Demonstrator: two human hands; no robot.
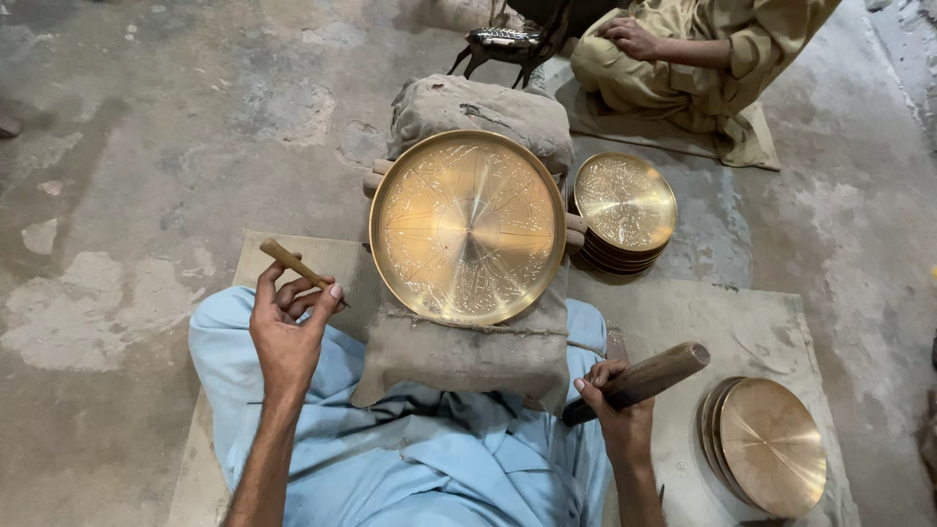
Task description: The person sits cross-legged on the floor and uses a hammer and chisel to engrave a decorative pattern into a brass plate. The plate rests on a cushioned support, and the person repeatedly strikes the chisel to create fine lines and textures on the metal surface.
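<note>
**Desk:** What do your hands hold in this frame?

**Caption writer:** Your left hand (290,327), at lower left of centre, is raised with the palm towards you, its fingers curled and pinching a short wooden-coloured chisel (293,263) between thumb and fingertips. The tool slants up to the left, clear of the plate. Your right hand (612,393), at lower right of centre, is wrapped tight around the dark handle of a wooden mallet (644,380), whose thick end points to the upper right.

**Desk:** And the piece you sit at?

**Caption writer:** A round engraved brass plate (468,226) lies at the centre of the frame, face up, resting on a grey cloth-covered cushion (468,346) that reaches from your lap to the upper middle. Neither hand touches the plate; it sits between them and a little above.

**Desk:** What lies around you?

**Caption writer:** A stack of engraved brass plates (625,207) stands just right of the cushion. A stack of plain brass discs (766,447) leans at lower right on a worn mat (742,322). At the top right, another person (698,54) in tan clothes sits on the concrete floor (146,127), one hand on a knee.
</note>
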